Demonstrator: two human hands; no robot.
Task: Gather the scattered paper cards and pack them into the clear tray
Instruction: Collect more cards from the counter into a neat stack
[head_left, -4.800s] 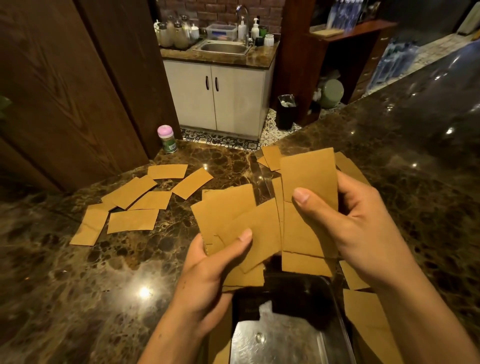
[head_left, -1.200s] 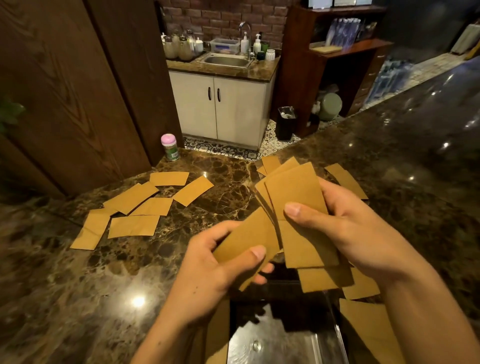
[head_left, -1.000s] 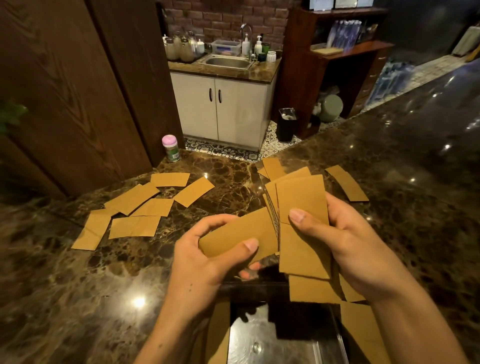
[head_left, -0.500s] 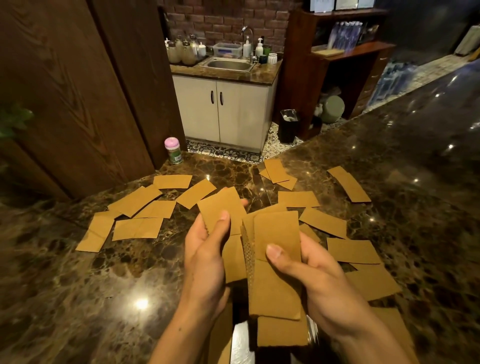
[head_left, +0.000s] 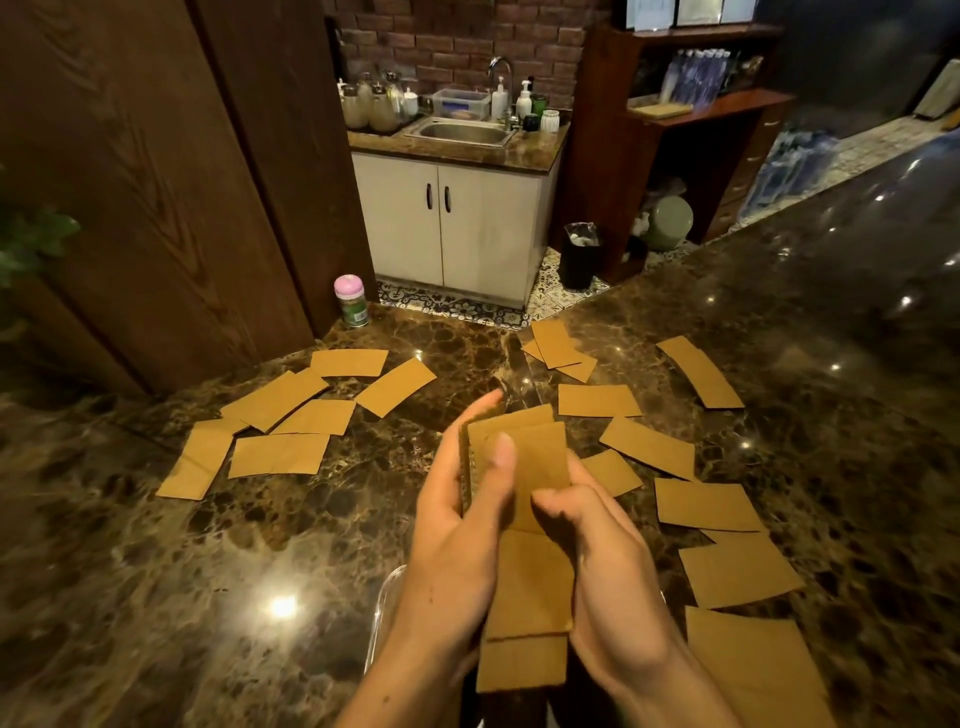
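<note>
Both hands have closed together since half a second ago, squaring one stack of brown paper cards (head_left: 524, 525). Left hand (head_left: 457, 540) clamps its left edge, thumb on top; right hand (head_left: 608, 571) presses from the right. Clear plastic tray (head_left: 382, 610) sits beneath, mostly hidden. Loose cards (head_left: 280, 453) lie scattered on the dark marble counter (head_left: 208, 597).

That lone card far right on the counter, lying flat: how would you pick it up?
The lone card lies flat on the smooth marble counter, with no raised edge. Probably come from above, press fingers on its near short end, slide it until a corner lifts, then pinch there.
</note>
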